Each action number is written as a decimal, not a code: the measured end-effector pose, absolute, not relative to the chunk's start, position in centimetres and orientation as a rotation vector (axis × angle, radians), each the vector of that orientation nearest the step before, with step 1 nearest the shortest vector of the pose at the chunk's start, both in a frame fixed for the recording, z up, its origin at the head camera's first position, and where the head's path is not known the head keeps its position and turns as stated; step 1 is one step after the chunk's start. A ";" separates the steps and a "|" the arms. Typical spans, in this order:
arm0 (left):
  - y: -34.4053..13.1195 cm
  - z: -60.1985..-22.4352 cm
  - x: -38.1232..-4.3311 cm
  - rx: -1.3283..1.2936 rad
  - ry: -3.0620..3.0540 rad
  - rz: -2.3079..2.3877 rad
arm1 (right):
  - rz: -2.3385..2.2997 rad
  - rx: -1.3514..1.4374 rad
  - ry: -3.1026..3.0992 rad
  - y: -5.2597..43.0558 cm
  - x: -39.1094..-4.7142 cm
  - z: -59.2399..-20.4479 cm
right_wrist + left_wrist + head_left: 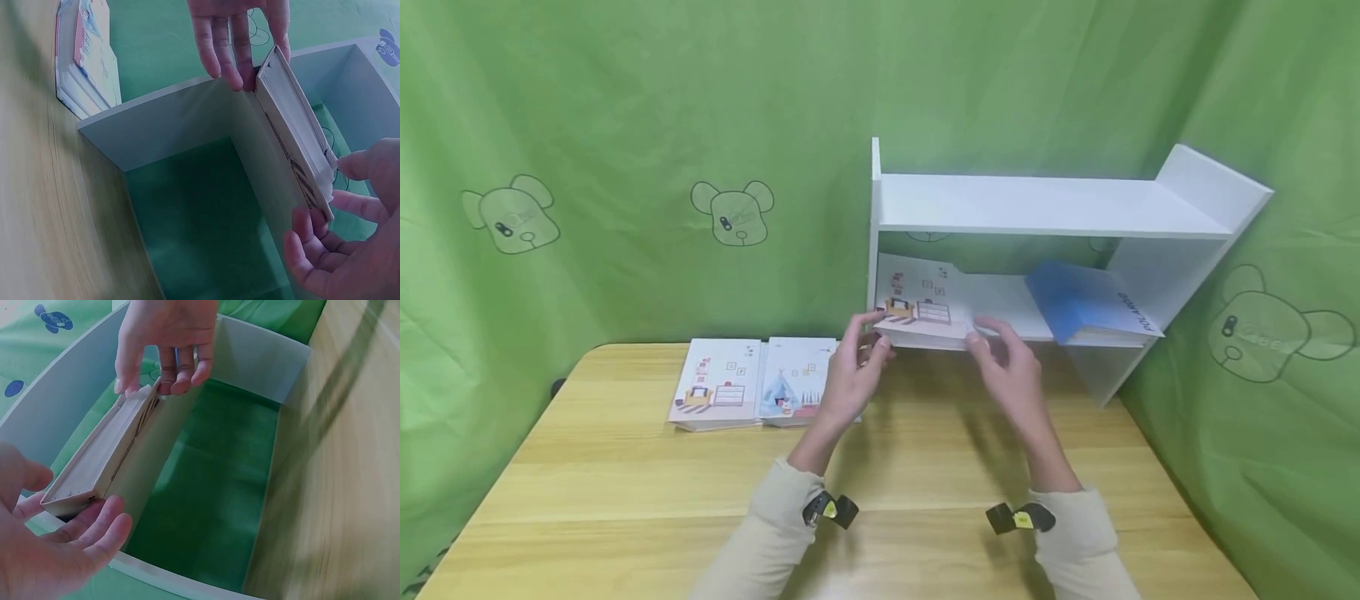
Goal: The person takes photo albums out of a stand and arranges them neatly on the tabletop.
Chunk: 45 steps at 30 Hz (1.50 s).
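A thick white book (925, 287) with a printed room scene on its cover lies tilted on the lower board of a white shelf (1037, 204), at the shelf's left end. My left hand (850, 379) holds its front left corner, with several fingers under the edge in the left wrist view. At the opposite front corner, my right hand (350, 250) pinches the book (297, 119) between thumb and fingers. The page block faces me, and the far end of the book is hidden in both wrist views.
On the lower board at the right leans a blue book (1082, 300) marked POLAROID. Two white illustrated books (718, 379) lie side by side on the wooden table (625, 492), left of the shelf. Green curtains (647, 125) hang behind and at both sides.
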<state>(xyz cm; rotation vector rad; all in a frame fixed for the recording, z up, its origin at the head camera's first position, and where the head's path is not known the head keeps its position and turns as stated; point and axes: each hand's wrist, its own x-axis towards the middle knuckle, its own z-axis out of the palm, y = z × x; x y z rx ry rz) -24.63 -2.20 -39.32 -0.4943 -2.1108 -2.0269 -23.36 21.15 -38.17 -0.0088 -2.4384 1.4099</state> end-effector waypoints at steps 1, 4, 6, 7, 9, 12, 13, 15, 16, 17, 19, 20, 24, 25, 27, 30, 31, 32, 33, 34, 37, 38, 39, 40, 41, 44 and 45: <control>-2.2 -39.3 -24.5 -0.501 -2.107 -2.025 | 1.411 -0.010 -2.442 21.2 -23.3 -38.2; -2.2 -39.3 -24.3 -0.510 -2.102 -2.028 | 1.407 -0.005 -2.448 21.2 -23.2 -38.1; -2.2 -39.3 -24.1 -0.512 -2.097 -2.040 | 1.408 0.000 -2.450 21.2 -23.1 -38.1; -2.2 -39.3 -24.0 -0.512 -2.093 -2.044 | 1.411 0.006 -2.451 21.3 -23.1 -38.0; -2.2 -39.3 -24.0 -0.514 -2.087 -2.046 | 1.414 0.014 -2.456 21.3 -23.0 -38.0; -2.3 -39.2 -24.0 -0.511 -2.070 -2.048 | 1.421 0.031 -2.466 21.5 -22.9 -37.9; -2.3 -39.1 -24.0 -0.511 -2.064 -2.050 | 1.426 0.039 -2.470 21.5 -22.8 -37.9; -2.4 -39.0 -24.0 -0.513 -2.053 -2.063 | 1.429 0.060 -2.482 21.7 -22.8 -37.9; -2.4 -39.0 -24.0 -0.514 -2.046 -2.079 | 1.436 0.071 -2.488 21.7 -22.7 -37.9; -2.4 -38.9 -24.1 -0.514 -2.043 -2.095 | 1.444 0.085 -2.495 21.8 -22.7 -37.9; -2.4 -38.9 -24.0 -0.513 -2.030 -2.136 | 1.451 0.103 -2.517 21.9 -22.5 -37.9; -2.4 -38.9 -24.0 -0.511 -2.026 -2.155 | 1.454 0.109 -2.527 22.0 -22.4 -37.9; -2.5 -39.0 -23.8 -0.499 -2.007 -2.227 | 1.468 0.117 -2.547 22.0 -22.3 -38.1; -2.5 -39.0 -23.8 -0.496 -2.007 -2.235 | 1.474 0.119 -2.544 22.0 -22.3 -38.1; -2.5 -39.1 -23.9 -0.490 -2.008 -2.246 | 1.479 0.133 -2.531 22.0 -22.3 -38.2; -2.6 -39.2 -23.9 -0.474 -2.019 -2.250 | 1.486 0.194 -2.500 22.1 -22.4 -38.2; -2.6 -39.2 -23.8 -0.466 -2.023 -2.253 | 1.489 0.211 -2.493 22.1 -22.4 -38.1; -2.6 -39.2 -23.8 -0.461 -2.024 -2.259 | 1.493 0.228 -2.486 22.1 -22.4 -38.1; -2.6 -39.3 -23.7 -0.461 -2.020 -2.268 | 1.494 0.246 -2.479 22.1 -22.4 -38.0; -2.7 -39.3 -23.7 -0.459 -2.019 -2.274 | 1.503 0.256 -2.476 22.1 -22.4 -38.0; -2.8 -39.5 -23.7 -0.462 -2.020 -2.278 | 1.525 0.269 -2.475 22.0 -22.4 -37.8; -2.9 -39.5 -23.6 -0.464 -2.021 -2.277 | 1.534 0.278 -2.471 22.0 -22.4 -37.8; -2.9 -39.6 -23.6 -0.470 -2.021 -2.276 | 1.542 0.282 -2.471 22.0 -22.4 -37.8; -3.0 -39.6 -23.6 -0.467 -2.028 -2.273 | 1.544 0.286 -2.473 22.1 -22.5 -37.8; -3.0 -39.6 -23.5 -0.468 -2.032 -2.273 | 1.547 0.289 -2.474 22.1 -22.5 -37.8; -3.1 -39.6 -23.4 -0.472 -2.042 -2.283 | 1.563 0.281 -2.483 22.2 -22.5 -37.7; -3.1 -39.6 -23.3 -0.472 -2.047 -2.285 | 1.567 0.273 -2.492 22.3 -22.5 -37.7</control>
